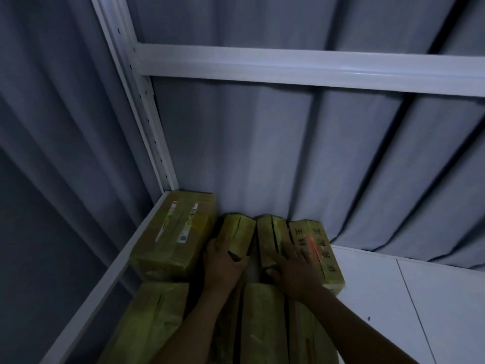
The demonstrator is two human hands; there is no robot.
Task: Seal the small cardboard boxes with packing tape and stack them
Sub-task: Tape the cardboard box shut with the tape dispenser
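Though the light is dim, we can read both grips. Our left hand [224,261] is wrapped round the near end of a small box [237,233], fingers curled round it and thumb at its near right edge. That box lies far back on the shelf [393,298], end-on to the curtain [262,153], just right of the big box [173,232] in the far-left corner. Our right hand [295,269] lies flat, fingers spread over the tops of the middle box [265,237] and the printed box [321,245], thumb against the middle box's near end. Those two touch side by side, and a gap separates them from the small box. All look wrapped in yellowish tape. Nearer, more boxes [154,319] lie in a row beneath our forearms. The white frame [147,122] rises at the far-left corner.
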